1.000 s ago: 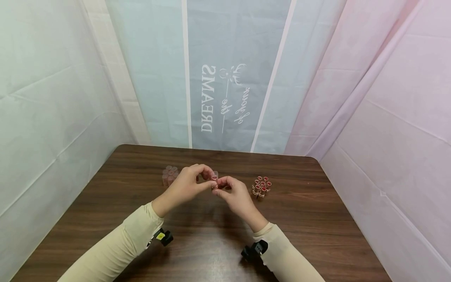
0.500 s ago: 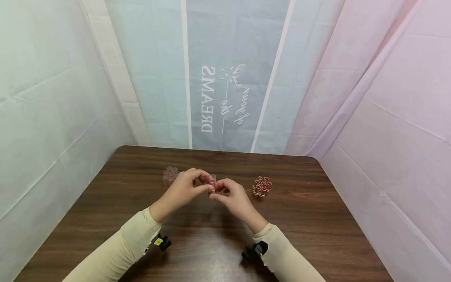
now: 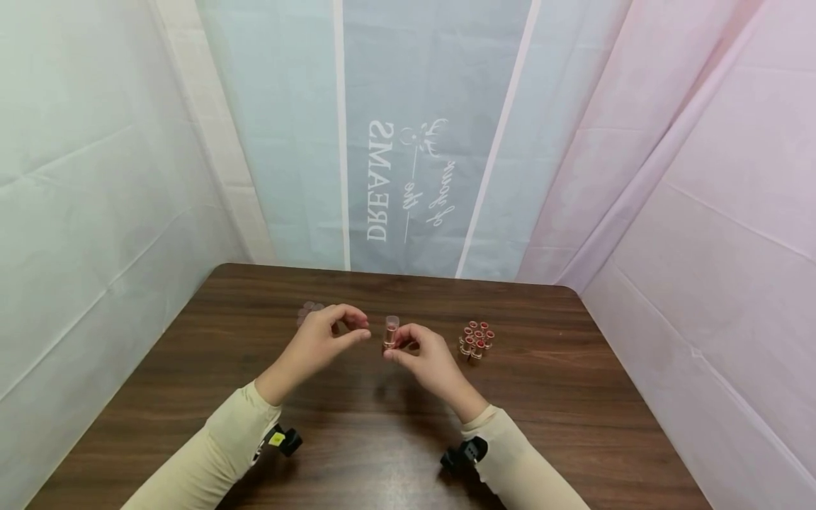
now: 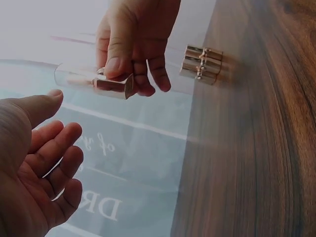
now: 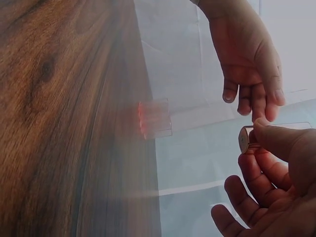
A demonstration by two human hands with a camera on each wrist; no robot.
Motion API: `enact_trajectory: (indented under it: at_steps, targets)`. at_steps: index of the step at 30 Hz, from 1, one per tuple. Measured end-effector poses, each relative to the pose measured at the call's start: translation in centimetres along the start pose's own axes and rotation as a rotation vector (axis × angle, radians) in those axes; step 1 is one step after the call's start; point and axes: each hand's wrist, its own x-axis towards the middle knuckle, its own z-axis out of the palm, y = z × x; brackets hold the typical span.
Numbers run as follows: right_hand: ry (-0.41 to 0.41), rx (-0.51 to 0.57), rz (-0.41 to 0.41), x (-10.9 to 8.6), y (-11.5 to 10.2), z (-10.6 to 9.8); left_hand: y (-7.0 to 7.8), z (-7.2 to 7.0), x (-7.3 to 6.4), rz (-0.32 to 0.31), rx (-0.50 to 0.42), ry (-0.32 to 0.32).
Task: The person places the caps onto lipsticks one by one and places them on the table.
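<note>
My right hand [image 3: 430,358] pinches a lipstick tube [image 3: 391,334] by its gold base between thumb and fingers, holding it upright above the table. A clear cap [image 4: 74,75] sits over the tube's upper part in the left wrist view. In the right wrist view the gold base [image 5: 245,139] shows under the right thumb. My left hand [image 3: 315,347] is a short way left of the tube, empty, with thumb and fingers spread apart.
On the right of the wooden table [image 3: 548,397] stands a cluster of several gold tubes with red centres [image 3: 477,340]. Several clear caps [image 3: 309,310] stand grouped on the left, partly behind the left hand. Fabric curtains [image 3: 293,142] hang behind and beside the table.
Earlier both hands were together on the lipstick tube. My left hand has let go and drawn back to the left, while the right hand keeps hold, leaving the clear cap in plain sight.
</note>
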Motion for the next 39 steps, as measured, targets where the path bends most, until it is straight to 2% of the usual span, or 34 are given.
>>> enact_trajectory:
  at_steps: [6, 9, 15, 19, 22, 24, 27, 32, 39]
  targets:
    - [0.006, -0.014, -0.012, 0.0, 0.3, -0.1, -0.6, -0.1, -0.2, -0.019, -0.004, -0.016]
    - [0.002, -0.020, -0.012, 0.0, 0.3, -0.1, -0.9, -0.2, -0.3, -0.005, -0.006, -0.023]
    - [0.012, -0.031, -0.013, 0.4, 0.7, -0.3, -1.5, -0.7, 0.0, -0.001, 0.032, -0.007]
    - [0.042, -0.043, -0.004, 0.7, 1.2, -0.7, -2.2, -1.2, 0.4, -0.034, 0.044, 0.005]
    - [0.051, -0.067, -0.008, 1.1, 1.4, -0.7, -2.8, -2.1, 0.4, -0.075, 0.037, 0.024]
    - [0.055, -0.086, -0.013, 1.7, 1.3, -0.6, -3.3, -3.0, 0.3, -0.111, 0.011, 0.030]
    - [0.064, -0.104, -0.018, 3.1, 1.1, -0.3, -4.1, -4.2, 0.3, -0.141, 0.023, 0.048]
    - [0.067, -0.151, -0.009, 5.7, 1.0, 0.4, -5.8, -5.9, 0.4, -0.189, 0.157, 0.073]
    - [0.064, -0.210, 0.007, 9.3, 1.6, 2.3, -8.4, -7.4, 0.0, -0.324, 0.223, 0.017]
